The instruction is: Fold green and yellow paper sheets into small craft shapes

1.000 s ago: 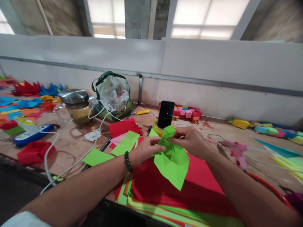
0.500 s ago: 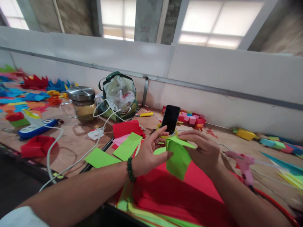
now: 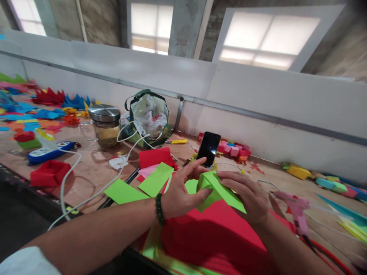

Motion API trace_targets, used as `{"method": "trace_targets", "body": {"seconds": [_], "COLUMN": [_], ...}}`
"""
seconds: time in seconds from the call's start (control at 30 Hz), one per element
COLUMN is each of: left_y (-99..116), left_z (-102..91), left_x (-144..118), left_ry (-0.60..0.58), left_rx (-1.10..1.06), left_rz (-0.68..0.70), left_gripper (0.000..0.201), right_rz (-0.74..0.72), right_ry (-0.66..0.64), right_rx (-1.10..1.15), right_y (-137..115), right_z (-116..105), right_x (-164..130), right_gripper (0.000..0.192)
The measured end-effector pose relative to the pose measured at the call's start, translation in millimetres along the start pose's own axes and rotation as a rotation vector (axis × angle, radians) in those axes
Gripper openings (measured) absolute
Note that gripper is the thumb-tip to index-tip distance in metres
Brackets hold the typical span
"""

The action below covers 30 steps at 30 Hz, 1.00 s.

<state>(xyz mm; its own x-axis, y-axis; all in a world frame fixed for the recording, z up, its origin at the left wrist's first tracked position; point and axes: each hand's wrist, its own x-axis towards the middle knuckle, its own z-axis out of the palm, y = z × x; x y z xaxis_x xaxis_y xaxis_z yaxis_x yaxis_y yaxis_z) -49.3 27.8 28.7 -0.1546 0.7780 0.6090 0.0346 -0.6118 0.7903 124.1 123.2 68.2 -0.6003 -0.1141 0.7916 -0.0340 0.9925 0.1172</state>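
Left hand [image 3: 183, 193] and right hand [image 3: 252, 196] above red paper [image 3: 212, 233], the fingers of both holding a folded green sheet [image 3: 223, 191]; phone [image 3: 209, 147] behind, glue gun [image 3: 296, 210] at right.

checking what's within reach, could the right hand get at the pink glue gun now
Probably yes: the pink glue gun lies just right of the right hand, with nothing tall between them, though that hand would likely have to let go of the folded green paper first.
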Motion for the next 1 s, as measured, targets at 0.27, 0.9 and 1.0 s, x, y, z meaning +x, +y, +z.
{"method": "trace_targets", "body": {"seconds": [0.27, 0.9, 1.0], "left_y": [-3.5, -1.8, -2.7], "left_z": [0.3, 1.4, 2.3], "left_x": [1.4, 2.3, 3.3], "left_ry": [0.105, 0.042, 0.015], "left_rx": [0.199, -0.031, -0.034], "left_rz": [0.172, -0.131, -0.118], "left_gripper": [0.030, 0.034, 0.032], "right_rz": [0.125, 0.611, 0.617], "right_ry": [0.149, 0.237, 0.227], "right_rx": [0.139, 0.513, 0.526], "right_y": [7.0, 1.5, 1.8], "right_z": [13.1, 28.9, 30.1], "right_x": [-9.9, -2.9, -4.8], "right_gripper": [0.028, 0.012, 0.012]}}
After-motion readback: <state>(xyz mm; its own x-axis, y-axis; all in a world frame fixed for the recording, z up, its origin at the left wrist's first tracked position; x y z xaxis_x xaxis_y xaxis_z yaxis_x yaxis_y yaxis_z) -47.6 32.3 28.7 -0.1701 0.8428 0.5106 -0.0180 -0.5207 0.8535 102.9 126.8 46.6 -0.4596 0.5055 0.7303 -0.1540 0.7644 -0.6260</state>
